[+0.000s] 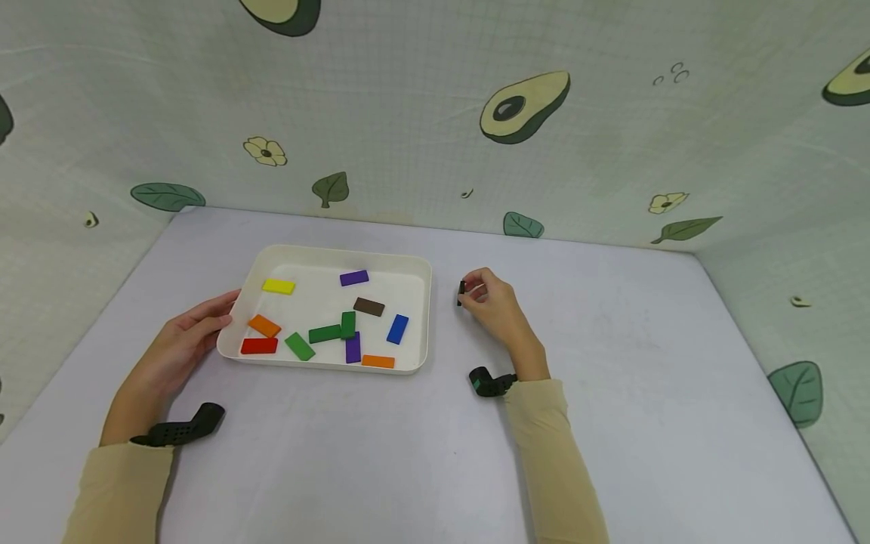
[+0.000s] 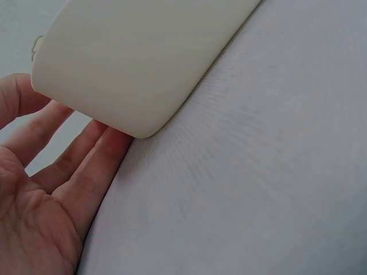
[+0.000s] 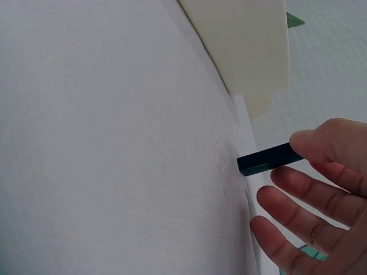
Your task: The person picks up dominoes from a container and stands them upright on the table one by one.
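A shallow white tray lies on the left half of the table with several flat, coloured rectangular blocks inside. At its left side, my left hand holds the edge, thumb at the rim and fingers against the outer wall. To the right of the tray, my right hand pinches a small black block between thumb and index finger. The other fingers stay apart from that block. Whether its lower end touches the table cannot be told.
Inside the tray are yellow, red, blue and brown blocks, plus orange, purple and green ones. A green block touches its neighbours. Behind the white table hangs an avocado-print cloth.
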Tool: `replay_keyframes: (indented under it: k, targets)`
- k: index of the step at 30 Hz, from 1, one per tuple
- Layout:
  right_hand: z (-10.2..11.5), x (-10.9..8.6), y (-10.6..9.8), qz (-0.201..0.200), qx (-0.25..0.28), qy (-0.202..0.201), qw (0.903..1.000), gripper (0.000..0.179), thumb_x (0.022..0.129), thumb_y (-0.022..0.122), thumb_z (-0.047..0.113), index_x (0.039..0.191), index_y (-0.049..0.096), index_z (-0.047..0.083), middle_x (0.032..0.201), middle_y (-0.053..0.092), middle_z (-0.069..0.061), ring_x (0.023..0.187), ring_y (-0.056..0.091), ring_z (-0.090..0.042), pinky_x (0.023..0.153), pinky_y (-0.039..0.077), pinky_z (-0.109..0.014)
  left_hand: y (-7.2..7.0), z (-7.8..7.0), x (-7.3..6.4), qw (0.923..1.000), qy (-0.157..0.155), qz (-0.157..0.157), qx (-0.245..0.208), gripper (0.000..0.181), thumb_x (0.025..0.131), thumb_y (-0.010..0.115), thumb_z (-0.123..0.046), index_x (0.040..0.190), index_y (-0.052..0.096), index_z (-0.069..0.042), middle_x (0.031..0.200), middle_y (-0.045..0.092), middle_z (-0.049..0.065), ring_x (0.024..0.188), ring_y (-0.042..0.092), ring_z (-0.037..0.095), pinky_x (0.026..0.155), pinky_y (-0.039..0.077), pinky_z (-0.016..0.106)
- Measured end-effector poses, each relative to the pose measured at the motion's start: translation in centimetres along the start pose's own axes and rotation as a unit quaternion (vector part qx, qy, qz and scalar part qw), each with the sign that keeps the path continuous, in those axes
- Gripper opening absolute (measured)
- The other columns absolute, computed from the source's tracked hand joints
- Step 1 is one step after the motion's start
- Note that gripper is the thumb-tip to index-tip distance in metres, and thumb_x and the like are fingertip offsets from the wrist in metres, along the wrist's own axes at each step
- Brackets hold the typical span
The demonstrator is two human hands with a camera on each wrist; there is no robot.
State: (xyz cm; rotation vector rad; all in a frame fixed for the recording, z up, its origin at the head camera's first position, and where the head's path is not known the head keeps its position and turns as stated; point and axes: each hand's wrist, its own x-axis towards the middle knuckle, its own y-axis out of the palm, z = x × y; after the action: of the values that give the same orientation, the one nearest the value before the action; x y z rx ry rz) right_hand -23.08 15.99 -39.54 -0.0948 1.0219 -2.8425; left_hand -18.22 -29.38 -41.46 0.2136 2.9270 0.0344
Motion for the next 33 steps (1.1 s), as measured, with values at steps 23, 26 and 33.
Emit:
replay_keyframes:
  k: [23, 26, 33]
  targets:
    - [0.3, -0.2, -0.5, -0.002, 0.007, -0.003, 1.0000, 0.038, 0.086, 0.067, 0.020, 0.117, 0.052, 0.007, 0.107, 0.060, -0.009, 0.096, 0.059, -0.023, 0.080, 0.051, -0.035, 0.0, -0.1, 0.0, 0.9999, -0.010, -0.006, 0.010, 0.053, 0.094, 0.054, -0.029, 0.144, 0.037, -0.020, 0.134, 0.043, -0.016, 0.106, 0.048, -0.011, 0.081, 0.046, 0.006]
    - [0.5, -0.3, -0.7, -0.003, 0.009, -0.003, 0.9999, 0.040, 0.085, 0.067, 0.022, 0.119, 0.051, 0.006, 0.109, 0.060, -0.010, 0.098, 0.058, -0.024, 0.084, 0.050, -0.037, 0.0, -0.1, 0.0, 0.9997, -0.012, -0.009, 0.018, 0.055, 0.093, 0.055, -0.032, 0.144, 0.037, -0.021, 0.135, 0.042, -0.015, 0.106, 0.048, -0.012, 0.082, 0.045, 0.006]
    - [1.3, -0.5, -1.5, -0.009, 0.009, -0.016, 0.9998, 0.043, 0.085, 0.067, 0.024, 0.121, 0.053, 0.005, 0.113, 0.059, -0.011, 0.103, 0.056, -0.025, 0.089, 0.048, -0.038, 0.0, -0.1, 0.0, 0.9999, -0.005, -0.006, 0.011, 0.054, 0.094, 0.055, -0.029, 0.144, 0.037, -0.019, 0.139, 0.040, -0.012, 0.105, 0.048, -0.012, 0.081, 0.046, 0.006]
